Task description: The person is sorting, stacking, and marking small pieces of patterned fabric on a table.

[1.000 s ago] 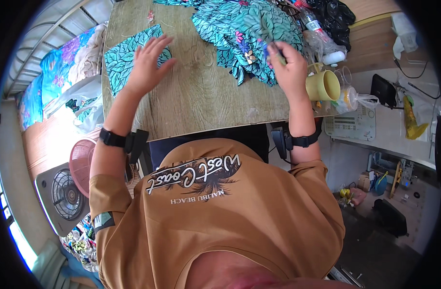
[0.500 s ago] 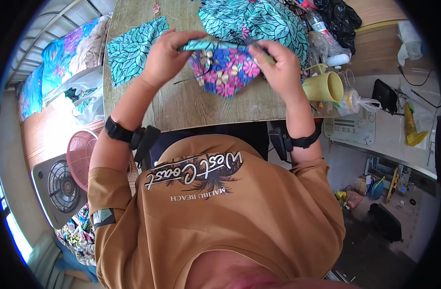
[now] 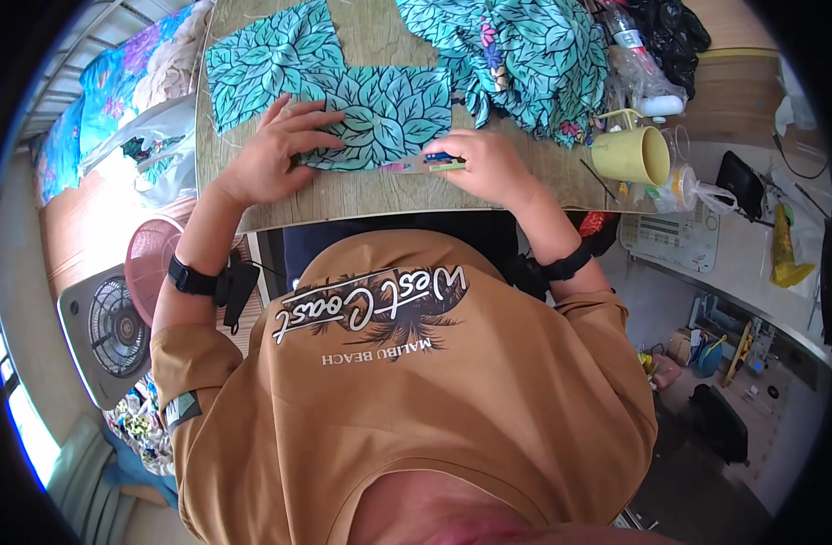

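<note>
A teal leaf-print fabric piece (image 3: 384, 113) lies flat near the table's front edge, its leaf side up. My left hand (image 3: 275, 154) rests on its left side, fingers spread. At the near right corner, my right hand (image 3: 490, 165) is closed around what look like small thread snips (image 3: 443, 163) with blue and green handles. Their tip points left along the near edge, where a bit of pink shows. Another piece of leaf-print fabric (image 3: 272, 62) lies at the far left, partly overlapped by the near one. A crumpled heap of the same fabric (image 3: 539, 64) fills the far right.
Right of the heap stand a yellow mug (image 3: 629, 154), a clear plastic bottle (image 3: 632, 44) and a black plastic bag (image 3: 672, 36). A thin dark stick (image 3: 599, 179) lies near the table's right edge. To my left are a fan (image 3: 116, 320) and a pink basket (image 3: 153, 268).
The fabric piece, held up with its floral side showing, now lies flat leaf side up. My left hand has opened onto it; both hands have come lower, toward me.
</note>
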The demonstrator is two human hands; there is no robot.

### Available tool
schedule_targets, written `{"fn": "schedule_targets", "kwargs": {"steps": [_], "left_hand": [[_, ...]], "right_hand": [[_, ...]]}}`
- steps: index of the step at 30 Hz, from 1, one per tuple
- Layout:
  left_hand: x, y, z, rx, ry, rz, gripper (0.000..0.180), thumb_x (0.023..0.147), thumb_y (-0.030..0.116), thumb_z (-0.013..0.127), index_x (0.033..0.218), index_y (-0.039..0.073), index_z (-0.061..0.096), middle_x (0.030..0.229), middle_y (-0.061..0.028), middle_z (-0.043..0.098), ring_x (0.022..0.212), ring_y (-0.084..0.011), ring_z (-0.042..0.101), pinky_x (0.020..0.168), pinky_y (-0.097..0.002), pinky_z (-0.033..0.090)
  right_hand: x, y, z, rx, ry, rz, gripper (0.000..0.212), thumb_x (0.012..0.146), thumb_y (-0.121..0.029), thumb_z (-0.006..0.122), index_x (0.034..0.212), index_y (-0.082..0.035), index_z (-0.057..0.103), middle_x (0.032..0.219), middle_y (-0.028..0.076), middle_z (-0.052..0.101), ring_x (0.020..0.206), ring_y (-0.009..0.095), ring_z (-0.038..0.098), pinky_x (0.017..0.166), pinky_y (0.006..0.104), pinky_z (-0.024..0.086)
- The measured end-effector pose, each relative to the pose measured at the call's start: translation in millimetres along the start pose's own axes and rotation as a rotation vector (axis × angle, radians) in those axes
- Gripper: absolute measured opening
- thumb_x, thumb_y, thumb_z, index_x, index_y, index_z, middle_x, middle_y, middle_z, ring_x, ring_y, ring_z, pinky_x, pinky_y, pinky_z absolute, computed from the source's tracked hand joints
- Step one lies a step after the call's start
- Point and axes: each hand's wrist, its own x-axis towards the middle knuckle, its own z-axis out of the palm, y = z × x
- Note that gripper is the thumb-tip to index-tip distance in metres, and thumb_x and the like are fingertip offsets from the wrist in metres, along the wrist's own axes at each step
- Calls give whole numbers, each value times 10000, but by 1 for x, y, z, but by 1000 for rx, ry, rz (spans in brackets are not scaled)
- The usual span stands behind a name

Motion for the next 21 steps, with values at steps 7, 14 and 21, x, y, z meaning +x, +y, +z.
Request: {"fn": "schedule_targets", "kwargs": {"steps": [7,14,21], "left_hand": [[8,0,1,-125,75,-88,216,776,181,644,982,117,665,1162,-65,606,1193,-273,471,1071,-479,242],[46,1,51,-105,363,-136,179,795,208,649,913,77,681,1066,-91,632,1050,-288,539,931,-398,387],[50,9,53,-113,340,-261,154,790,220,649,866,93,693,1117,-59,609,1108,-256,494,977,-386,335]], "right_hand": [[7,-6,8,42,116,138,320,776,-283,716,1055,-132,669,803,63,634,665,206,600,605,290,481],[18,-10,24,-68,160,174,346,798,-349,683,1068,-133,679,755,78,617,631,215,563,576,298,456],[25,-5,32,-96,189,126,327,806,-348,666,1045,-126,688,707,64,596,662,229,567,575,326,460]]}}
